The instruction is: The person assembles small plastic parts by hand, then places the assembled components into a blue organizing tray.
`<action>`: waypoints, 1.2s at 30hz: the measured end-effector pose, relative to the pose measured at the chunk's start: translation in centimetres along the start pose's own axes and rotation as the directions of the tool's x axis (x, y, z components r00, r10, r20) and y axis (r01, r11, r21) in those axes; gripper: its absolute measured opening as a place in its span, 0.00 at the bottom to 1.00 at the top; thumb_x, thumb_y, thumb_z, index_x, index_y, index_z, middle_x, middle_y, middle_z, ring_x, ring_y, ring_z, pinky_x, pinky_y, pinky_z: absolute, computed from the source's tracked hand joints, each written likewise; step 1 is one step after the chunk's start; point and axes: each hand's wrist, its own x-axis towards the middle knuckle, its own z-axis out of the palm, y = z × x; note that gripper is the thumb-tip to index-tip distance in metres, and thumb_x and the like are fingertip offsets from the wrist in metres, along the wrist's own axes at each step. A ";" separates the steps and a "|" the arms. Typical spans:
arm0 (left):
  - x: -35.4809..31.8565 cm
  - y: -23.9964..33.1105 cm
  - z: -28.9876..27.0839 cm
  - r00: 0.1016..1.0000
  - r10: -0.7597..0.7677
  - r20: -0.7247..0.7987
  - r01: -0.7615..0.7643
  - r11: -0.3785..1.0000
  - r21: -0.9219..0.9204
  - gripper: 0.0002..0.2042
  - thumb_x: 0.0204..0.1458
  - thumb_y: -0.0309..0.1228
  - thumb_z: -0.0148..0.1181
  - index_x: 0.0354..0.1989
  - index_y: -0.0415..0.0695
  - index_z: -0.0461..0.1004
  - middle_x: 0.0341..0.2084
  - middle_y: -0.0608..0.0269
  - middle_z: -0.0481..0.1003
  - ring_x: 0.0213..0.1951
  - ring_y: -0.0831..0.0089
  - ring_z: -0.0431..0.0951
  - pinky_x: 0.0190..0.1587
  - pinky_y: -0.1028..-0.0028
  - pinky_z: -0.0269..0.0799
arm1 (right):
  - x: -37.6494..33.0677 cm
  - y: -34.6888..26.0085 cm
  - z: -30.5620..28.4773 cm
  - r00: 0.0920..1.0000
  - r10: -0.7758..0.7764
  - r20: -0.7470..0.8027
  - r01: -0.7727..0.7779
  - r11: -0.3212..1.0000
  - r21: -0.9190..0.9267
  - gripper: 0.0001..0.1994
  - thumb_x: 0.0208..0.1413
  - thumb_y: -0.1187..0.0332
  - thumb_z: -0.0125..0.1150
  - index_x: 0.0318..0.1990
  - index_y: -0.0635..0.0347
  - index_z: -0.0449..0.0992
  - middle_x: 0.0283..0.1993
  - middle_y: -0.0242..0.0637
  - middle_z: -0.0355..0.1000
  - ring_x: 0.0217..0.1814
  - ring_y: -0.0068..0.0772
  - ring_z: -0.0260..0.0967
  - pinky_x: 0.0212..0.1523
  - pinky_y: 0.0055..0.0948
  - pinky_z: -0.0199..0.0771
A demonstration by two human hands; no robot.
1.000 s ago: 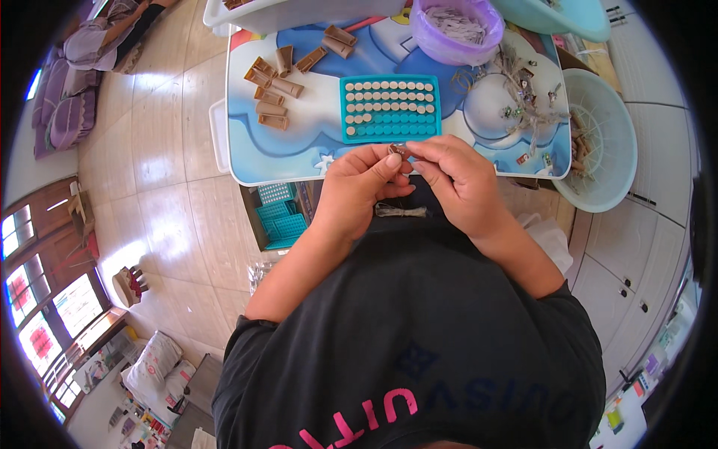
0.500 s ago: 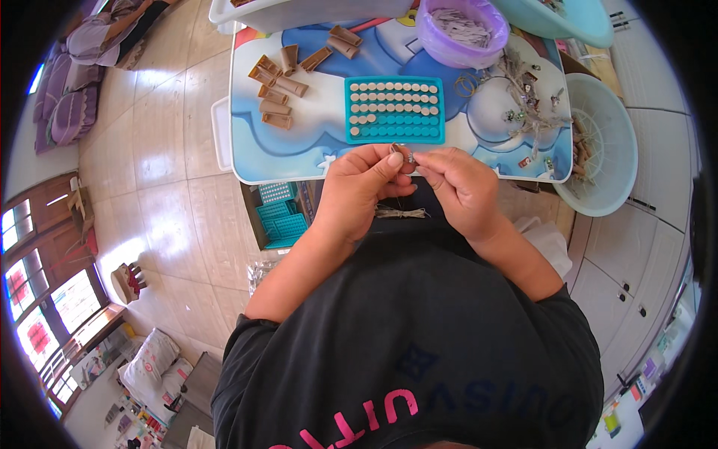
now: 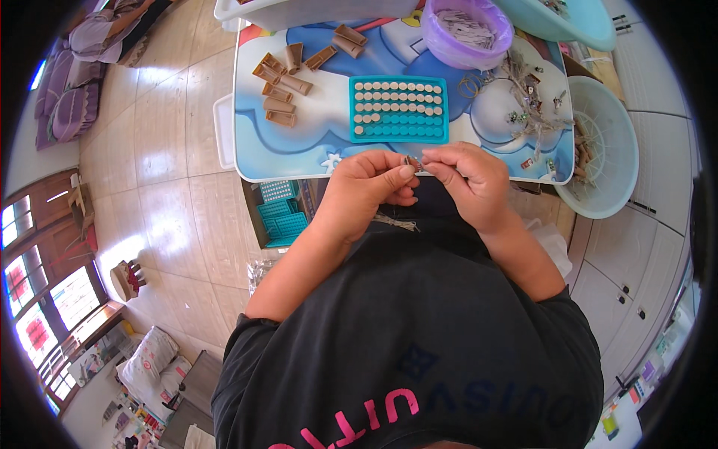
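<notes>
While a small metal piece [image 3: 413, 163] sits pinched between the fingertips of both hands, the step in hand looks like fitting or assembling it, held just above the near edge of the worktop [image 3: 299, 146]. The left hand [image 3: 368, 183] is curled, thumb and forefinger closed on the piece from one side; the right hand [image 3: 467, 179] grips it from the other, its fingers bent over. What exactly the piece is cannot be told; it is too small. Just beyond the hands lies a teal tray [image 3: 399, 109] with rows of round holes, the far rows filled with pale discs, the near rows mostly bare. To its left lie brown clips [image 3: 283, 84], scattered; to its right, a tangle of wire and small parts [image 3: 523, 90]. A purple bowl [image 3: 467, 31] stands at the far edge, and a pale green basket [image 3: 606, 150] sits beside the worktop on the right. Judging from the half-filled tray, the next move calls for a steady pinch and a short, exact reach to a bare hole.
</notes>
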 end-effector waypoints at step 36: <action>5.7 7.6 -11.8 0.476 0.844 -0.246 0.014 0.272 0.962 0.08 0.50 0.31 0.55 0.36 0.45 0.76 0.32 0.59 0.74 0.31 0.64 0.75 0.37 0.68 0.69 | 0.7 1.4 0.8 0.885 0.148 0.441 -0.460 0.144 0.876 0.07 0.54 0.67 0.57 0.30 0.60 0.71 0.28 0.39 0.70 0.32 0.31 0.69 0.31 0.25 0.67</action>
